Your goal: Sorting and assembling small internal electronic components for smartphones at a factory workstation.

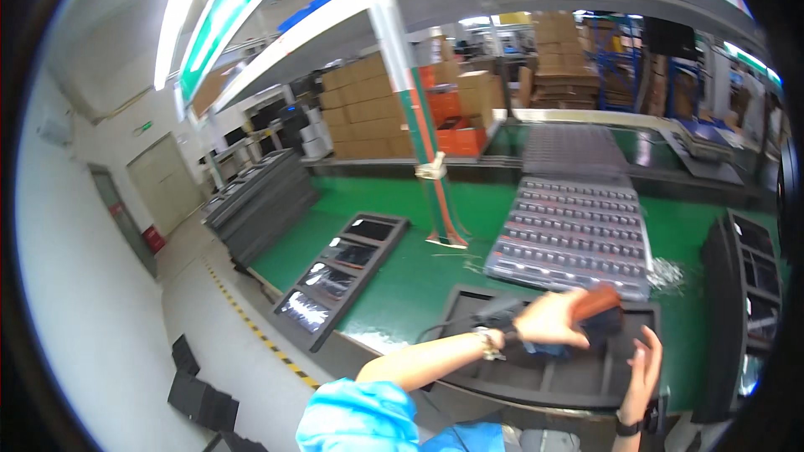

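Note:
My left hand [548, 318] reaches across from the left, its fingers closed on a reddish-brown rectangular block [597, 301]. Motion blurs the block, so I cannot tell its kind; something dark hangs just below it. Beneath them lies a black foam tray [477, 379] with divided compartments at the table's front edge. Inside the tray, near my left wrist, are a dark grey item and a bluish piece, both unclear. To the right of the block my right hand [645, 364] is held above the tray's right end, fingers apart and nothing in them.
Behind the tray lies a clear plastic tray [569, 230] with rows of small dark parts. A foam tray of dark glossy panels [339, 272] lies left; more stand stacked right [745, 310]. A striped post [427, 159] rises from the green table [469, 201]. A wire bundle [666, 274] lies right.

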`<action>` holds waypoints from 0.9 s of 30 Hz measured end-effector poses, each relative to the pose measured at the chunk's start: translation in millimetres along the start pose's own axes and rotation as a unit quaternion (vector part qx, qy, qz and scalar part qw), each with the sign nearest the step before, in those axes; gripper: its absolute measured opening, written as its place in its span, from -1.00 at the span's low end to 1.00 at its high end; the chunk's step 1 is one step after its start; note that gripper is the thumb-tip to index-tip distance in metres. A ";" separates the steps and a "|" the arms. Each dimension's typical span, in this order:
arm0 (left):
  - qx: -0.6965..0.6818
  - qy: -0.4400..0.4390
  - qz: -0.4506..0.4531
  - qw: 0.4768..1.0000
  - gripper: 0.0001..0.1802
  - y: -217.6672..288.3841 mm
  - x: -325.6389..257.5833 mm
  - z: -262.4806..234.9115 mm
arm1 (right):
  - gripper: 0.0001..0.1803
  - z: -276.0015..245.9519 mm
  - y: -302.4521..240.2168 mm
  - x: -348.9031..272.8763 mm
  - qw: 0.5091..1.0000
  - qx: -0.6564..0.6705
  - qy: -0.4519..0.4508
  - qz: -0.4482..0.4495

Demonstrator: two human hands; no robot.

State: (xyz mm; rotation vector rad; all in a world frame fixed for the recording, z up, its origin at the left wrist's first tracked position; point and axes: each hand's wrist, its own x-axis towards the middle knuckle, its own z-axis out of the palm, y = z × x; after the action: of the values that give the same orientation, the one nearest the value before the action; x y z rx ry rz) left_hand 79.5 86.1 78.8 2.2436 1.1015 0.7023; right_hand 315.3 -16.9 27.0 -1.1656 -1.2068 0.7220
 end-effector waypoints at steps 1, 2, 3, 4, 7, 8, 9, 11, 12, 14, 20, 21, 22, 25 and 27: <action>-0.045 0.085 0.004 0.995 -0.19 -15.0 -2.7 4.1 | -0.49 4.7 -0.9 3.2 0.995 0.085 -0.015 0.042; -0.092 0.167 0.008 0.982 -0.25 -22.2 -5.8 7.0 | -0.40 9.5 0.8 8.5 0.982 0.173 -0.027 0.077; -0.242 0.162 -0.049 0.955 -0.34 -13.6 -5.3 7.2 | -0.31 16.2 -3.7 10.2 0.975 0.191 -0.076 0.086; -0.384 0.145 -0.114 0.905 -0.42 -5.5 -4.6 7.5 | -0.21 26.1 -8.7 9.9 0.965 0.208 -0.123 0.097; -0.590 0.106 -0.191 0.777 -0.54 8.0 -16.5 14.2 | -0.15 63.3 -7.0 7.8 0.941 0.265 -0.161 0.134; -0.603 0.110 -0.185 0.768 -0.57 12.0 -19.9 20.2 | -0.15 73.3 -3.9 6.9 0.923 0.310 -0.182 0.137; -0.597 0.130 -0.196 0.767 -0.58 12.5 -30.4 25.2 | -0.20 84.5 -9.2 0.1 0.914 0.328 -0.185 0.150; -0.621 0.094 -0.244 0.739 -0.59 13.6 -41.4 33.8 | -0.33 84.2 -3.8 -6.2 0.904 0.345 -0.166 0.191; -0.672 0.078 -0.253 0.692 -0.58 4.2 -49.2 32.9 | -0.50 79.8 -14.5 -6.0 0.886 0.357 -0.192 0.224; -0.720 0.020 -0.272 0.639 -0.66 26.6 -59.2 16.5 | -0.63 67.3 -5.1 -8.8 0.838 0.422 -0.156 0.307; -0.597 0.109 -0.255 0.753 -0.70 19.6 -81.1 40.4 | -0.69 64.3 -1.3 -9.6 0.855 0.422 -0.097 0.285; -0.593 0.126 -0.249 0.755 -0.69 20.5 -82.7 40.0 | -0.69 60.4 -6.6 -6.5 0.860 0.421 -0.105 0.269; -0.594 0.125 -0.249 0.755 -0.69 18.6 -85.4 39.4 | -0.69 57.2 -9.8 -4.9 0.864 0.420 -0.114 0.253; -0.556 0.149 -0.205 0.792 -0.65 12.5 -97.7 30.6 | -0.65 46.6 -12.9 -5.9 0.870 0.420 -0.085 0.244; -0.523 0.179 -0.191 0.811 -0.64 9.2 -109.5 17.0 | -0.60 36.1 -4.7 -4.1 0.906 0.376 -0.065 0.185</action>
State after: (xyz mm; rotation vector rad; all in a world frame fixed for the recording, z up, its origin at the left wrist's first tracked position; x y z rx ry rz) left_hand 37.5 -12.5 49.3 0.9374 0.9215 1.1964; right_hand 279.1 -11.5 28.0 -0.6895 -0.6864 1.4211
